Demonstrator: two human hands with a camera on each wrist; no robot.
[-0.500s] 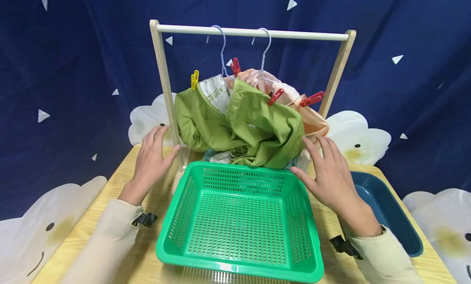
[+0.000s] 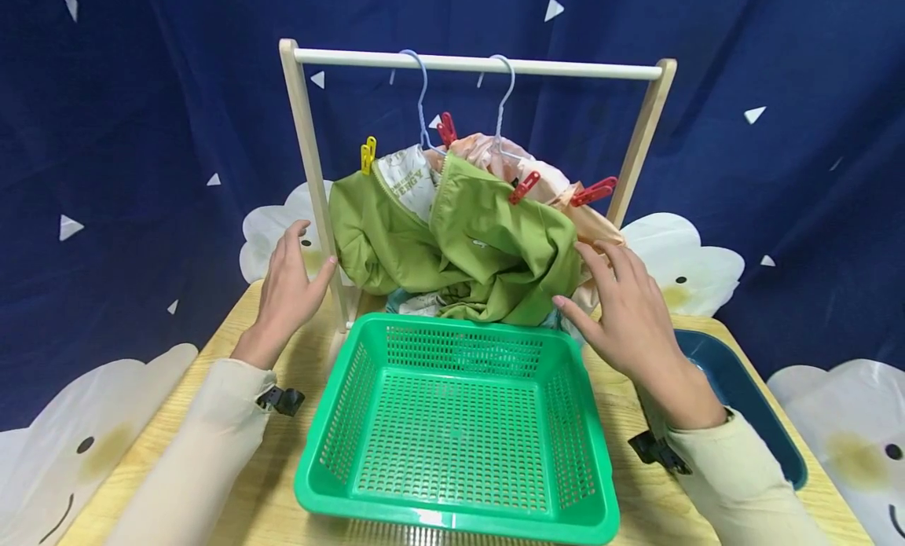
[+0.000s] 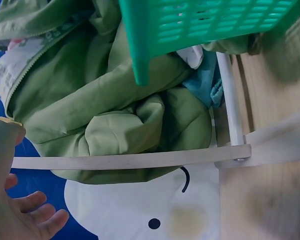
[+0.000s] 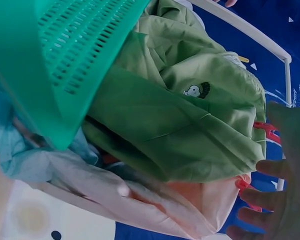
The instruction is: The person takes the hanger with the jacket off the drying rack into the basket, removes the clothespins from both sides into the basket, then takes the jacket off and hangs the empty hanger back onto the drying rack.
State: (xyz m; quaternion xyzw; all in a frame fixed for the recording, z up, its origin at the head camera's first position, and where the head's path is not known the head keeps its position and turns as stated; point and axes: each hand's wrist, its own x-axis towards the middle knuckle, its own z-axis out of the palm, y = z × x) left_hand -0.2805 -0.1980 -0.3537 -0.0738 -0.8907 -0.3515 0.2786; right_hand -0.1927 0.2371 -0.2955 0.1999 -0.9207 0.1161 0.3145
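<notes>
A green zip jacket [image 2: 495, 240] hangs on a light-blue hanger [image 2: 424, 98], with a yellow clothespin [image 2: 368, 155] and a red clothespin [image 2: 524, 187] on it. Behind it a pale pink and peach garment [image 2: 558, 177] is on a second hanger [image 2: 504, 98], with red clothespins [image 2: 594, 192] on it. My left hand [image 2: 286, 291] is beside the rack's left post, fingers spread and nothing held. My right hand [image 2: 625, 310] is held at the jacket's right side, fingers apart; whether its fingertips touch the cloth I cannot tell.
A green perforated basket [image 2: 452, 522] stands on the wooden table [image 2: 283, 467] in front of the rack [image 2: 481, 63]. To the right lies a dark blue tray [image 2: 760, 420]. Teal cloth [image 2: 399, 298] shows under the jacket. A dark blue curtain [image 2: 177, 98] hangs behind.
Both hands have risen slightly toward the rack and away from the basket. The head view has shifted a little; the clothes and basket appear to stay in place.
</notes>
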